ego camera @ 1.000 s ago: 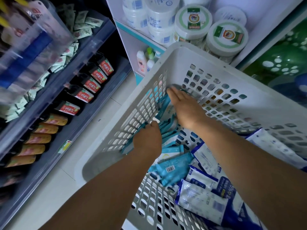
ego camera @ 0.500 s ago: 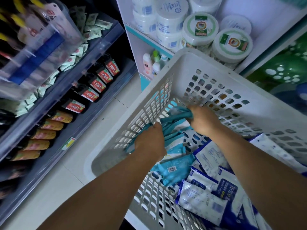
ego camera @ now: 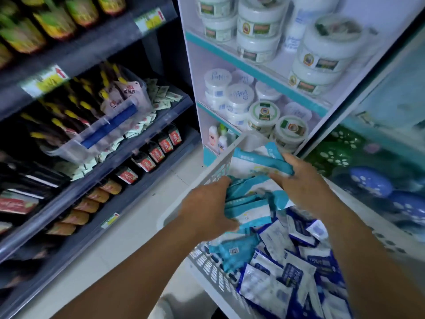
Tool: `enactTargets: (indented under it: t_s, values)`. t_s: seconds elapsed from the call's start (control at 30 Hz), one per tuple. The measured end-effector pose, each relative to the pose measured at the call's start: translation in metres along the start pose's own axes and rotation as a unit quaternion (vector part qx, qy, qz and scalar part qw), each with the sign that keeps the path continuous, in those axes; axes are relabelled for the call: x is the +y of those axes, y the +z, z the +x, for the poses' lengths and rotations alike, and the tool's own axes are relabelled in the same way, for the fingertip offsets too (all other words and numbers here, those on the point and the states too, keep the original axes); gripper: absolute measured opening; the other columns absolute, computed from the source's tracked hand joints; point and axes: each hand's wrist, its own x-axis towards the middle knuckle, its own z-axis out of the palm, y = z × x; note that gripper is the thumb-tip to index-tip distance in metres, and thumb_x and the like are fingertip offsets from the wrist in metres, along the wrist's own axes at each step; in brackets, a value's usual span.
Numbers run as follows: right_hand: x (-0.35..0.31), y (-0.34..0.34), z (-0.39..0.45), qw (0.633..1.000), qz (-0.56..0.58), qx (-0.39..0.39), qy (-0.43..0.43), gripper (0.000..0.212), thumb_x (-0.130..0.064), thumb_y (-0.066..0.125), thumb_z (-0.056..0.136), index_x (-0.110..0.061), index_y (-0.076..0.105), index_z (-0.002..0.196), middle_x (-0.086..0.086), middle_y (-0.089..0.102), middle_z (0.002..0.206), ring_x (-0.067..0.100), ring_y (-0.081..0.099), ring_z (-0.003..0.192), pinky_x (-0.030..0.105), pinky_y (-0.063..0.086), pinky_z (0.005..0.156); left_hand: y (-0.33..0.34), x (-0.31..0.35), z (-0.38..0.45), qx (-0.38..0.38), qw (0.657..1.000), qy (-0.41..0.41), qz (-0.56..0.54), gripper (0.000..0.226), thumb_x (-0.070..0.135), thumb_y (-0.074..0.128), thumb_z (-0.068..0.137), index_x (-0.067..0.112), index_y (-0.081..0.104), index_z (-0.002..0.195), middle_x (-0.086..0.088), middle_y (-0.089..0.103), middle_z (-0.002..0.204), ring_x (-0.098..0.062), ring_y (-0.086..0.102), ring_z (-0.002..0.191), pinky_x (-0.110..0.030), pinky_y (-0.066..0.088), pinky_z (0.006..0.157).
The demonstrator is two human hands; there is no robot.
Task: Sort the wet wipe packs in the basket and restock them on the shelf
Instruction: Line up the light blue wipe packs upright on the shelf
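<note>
Step in hand, as judged: the teal wet wipe packs (ego camera: 249, 203) are gathered into one bundle and raised out of the basket (ego camera: 215, 276); sorting of this colour looks done, restocking not begun.

Left hand (ego camera: 208, 209): palm turned inward, fingers wrapped round the bundle's near-left end, level with the basket's left rim. Right hand (ego camera: 302, 184): fingers curled over the bundle's far-right end, thumb side toward the left hand. Both hands clamped on the same bundle, squeezing it between them. Both forearms reach forward from the bottom of the view, the right one passing above the basket.

Location of packs: the bundle sits above the far end of the basket, partly above its rim. One loose teal pack (ego camera: 232, 252) lies lower in the basket. Blue-and-white packs (ego camera: 284, 276) fill the basket's near-right part, untouched.

Next move calls for: carrying the bundle clear of the basket rim toward a shelf, keeping even pressure from both ends so the slippery packs do not fan out. Which shelf takes them cannot be told; the white shelf (ego camera: 257, 72) beyond the basket holds tubs (ego camera: 263, 115).
</note>
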Motion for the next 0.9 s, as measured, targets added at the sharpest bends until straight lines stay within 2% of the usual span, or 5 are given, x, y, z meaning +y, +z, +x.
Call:
enactTargets:
  t_s: [0.23,0.47,0.6,0.7,0.9]
  values:
    - [-0.125,0.012,-0.039,0.995,-0.025,-0.030,-0.087,0.027,-0.053,0.058,0.084,-0.034,0.061,0.102,-0.002,0.065,0.078,0.011,0.058,0.063,0.026,0.043,0.058,-0.090,-0.032,-0.073,0.084,0.996,0.004,-0.007,0.078,0.043,0.079,0.066,0.038,0.038,0.132,0.013,0.059,0.116,-0.014,0.058,0.100,-0.029,0.049,0.084]
    - [-0.256,0.084,-0.078,0.979,0.026,-0.001,-0.200,0.017,-0.024,0.069,0.086,-0.037,0.063,0.095,-0.017,0.065,0.070,-0.008,0.055,0.054,0.007,0.042,0.051,-0.178,-0.108,-0.190,0.208,0.978,-0.011,0.004,0.082,0.044,0.079,0.062,0.040,0.039,0.134,0.016,0.051,0.122,-0.009,0.053,0.108,-0.031,0.047,0.092]
    - [-0.334,0.148,-0.112,0.962,0.059,0.008,-0.266,0.022,-0.024,0.069,0.084,-0.045,0.065,0.089,-0.015,0.069,0.075,0.001,0.061,0.064,0.026,0.051,0.065,-0.225,-0.161,-0.277,0.274,0.961,-0.031,0.033,0.087,0.042,0.080,0.062,0.037,0.038,0.138,0.018,0.050,0.127,-0.007,0.052,0.111,-0.026,0.045,0.091]
    - [-0.389,0.196,-0.140,0.945,0.089,0.016,-0.315,0.033,-0.020,0.069,0.085,-0.052,0.064,0.077,-0.016,0.067,0.073,0.000,0.057,0.062,0.023,0.047,0.063,-0.253,-0.201,-0.341,0.312,0.947,-0.056,0.048,0.084,0.041,0.080,0.060,0.038,0.041,0.135,0.018,0.052,0.123,-0.007,0.054,0.104,-0.026,0.047,0.086]
    - [-0.481,0.282,-0.192,0.912,0.108,-0.020,-0.396,0.023,-0.017,0.066,0.087,-0.035,0.062,0.101,-0.020,0.063,0.081,-0.012,0.055,0.061,0.006,0.039,0.052,-0.291,-0.271,-0.452,0.375,0.914,-0.134,0.077,0.080,0.038,0.079,0.060,0.037,0.043,0.131,0.016,0.054,0.119,-0.011,0.055,0.104,-0.026,0.046,0.085]
